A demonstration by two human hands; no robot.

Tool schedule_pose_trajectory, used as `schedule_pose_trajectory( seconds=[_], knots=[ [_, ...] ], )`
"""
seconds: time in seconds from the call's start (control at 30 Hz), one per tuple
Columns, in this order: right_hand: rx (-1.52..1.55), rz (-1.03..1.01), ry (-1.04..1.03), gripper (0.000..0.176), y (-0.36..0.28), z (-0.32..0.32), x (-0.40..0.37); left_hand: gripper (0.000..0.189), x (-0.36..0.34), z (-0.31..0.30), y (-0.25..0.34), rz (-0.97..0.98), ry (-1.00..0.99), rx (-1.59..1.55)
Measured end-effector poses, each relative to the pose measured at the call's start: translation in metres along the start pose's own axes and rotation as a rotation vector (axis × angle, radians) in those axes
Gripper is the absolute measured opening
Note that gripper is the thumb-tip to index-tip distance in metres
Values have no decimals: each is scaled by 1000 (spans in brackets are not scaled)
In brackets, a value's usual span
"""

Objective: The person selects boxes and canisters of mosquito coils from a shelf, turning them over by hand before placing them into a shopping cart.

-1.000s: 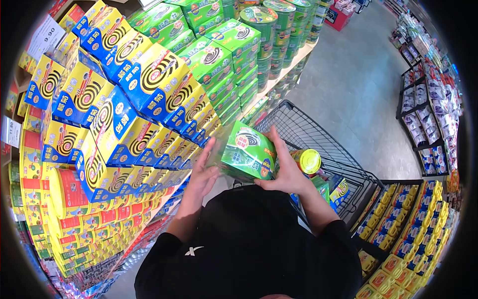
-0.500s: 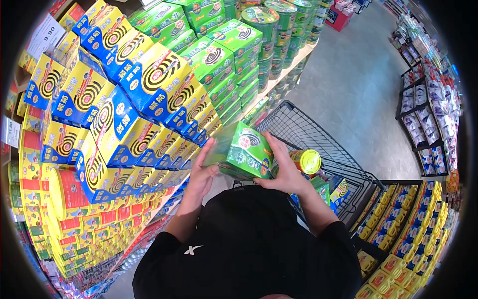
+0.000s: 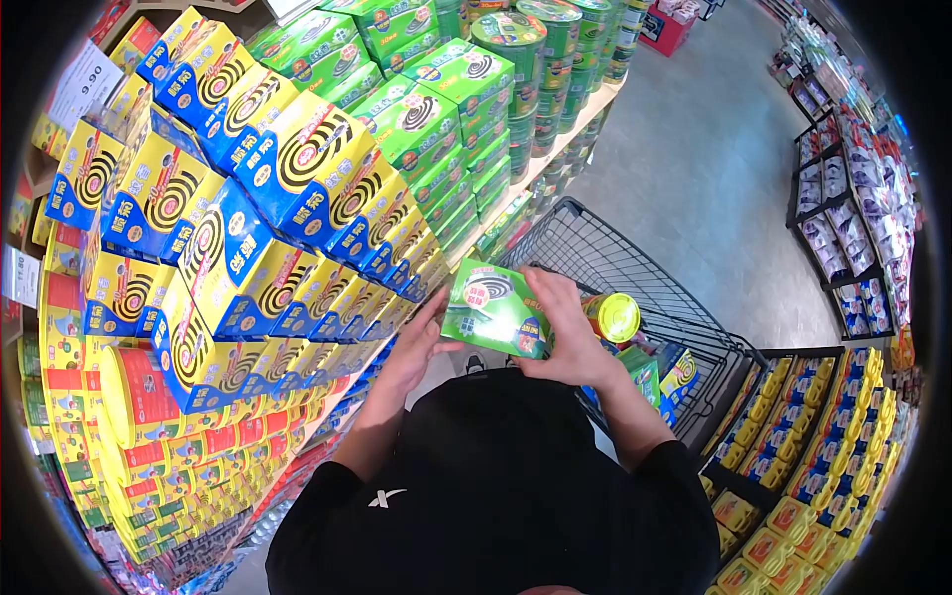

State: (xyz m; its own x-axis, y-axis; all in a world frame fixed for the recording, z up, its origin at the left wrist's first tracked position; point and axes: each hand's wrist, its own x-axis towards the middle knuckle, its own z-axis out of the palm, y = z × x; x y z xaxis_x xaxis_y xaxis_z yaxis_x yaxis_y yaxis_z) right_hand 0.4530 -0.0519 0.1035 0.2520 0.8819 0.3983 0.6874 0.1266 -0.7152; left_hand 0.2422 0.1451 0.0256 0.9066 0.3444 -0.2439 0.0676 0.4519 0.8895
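A green box with a black spiral printed on it (image 3: 490,307) is gripped between both of my hands, in front of my chest. My left hand (image 3: 416,347) presses its left side with the fingers flat. Curled over the box's right edge and top is my right hand (image 3: 565,337). The box's printed face points up at the camera. It hangs over the near end of a black wire shopping cart (image 3: 605,268).
Shelves on the left carry stacked blue-and-yellow spiral boxes (image 3: 268,188), green boxes (image 3: 436,109) and round tins (image 3: 545,50). The cart holds a yellow-lidded can (image 3: 617,315) and other packs. Racks of goods (image 3: 843,198) line the right side across a grey aisle floor (image 3: 694,159).
I have turned the green box in my hands, so its printed face now lies flatter toward the camera; both hands shifted slightly with it.
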Motion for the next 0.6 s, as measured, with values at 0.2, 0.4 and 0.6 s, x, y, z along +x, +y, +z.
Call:
schedule_pose_trajectory(
  seconds=[0.2, 0.4, 0.6],
  knots=[
    [-53, -26, -52, 105, -1, 3, -6, 94, -2, -6, -14, -81, -67, -43],
    [-84, 12, -92, 114, 2, 9, -14, 95, 1, 11, -12, 50, 44, -103],
    [628, 417, 69, 132, 24, 16, -26, 112, -12, 23, -1, 354, 13, 211]
  ],
)
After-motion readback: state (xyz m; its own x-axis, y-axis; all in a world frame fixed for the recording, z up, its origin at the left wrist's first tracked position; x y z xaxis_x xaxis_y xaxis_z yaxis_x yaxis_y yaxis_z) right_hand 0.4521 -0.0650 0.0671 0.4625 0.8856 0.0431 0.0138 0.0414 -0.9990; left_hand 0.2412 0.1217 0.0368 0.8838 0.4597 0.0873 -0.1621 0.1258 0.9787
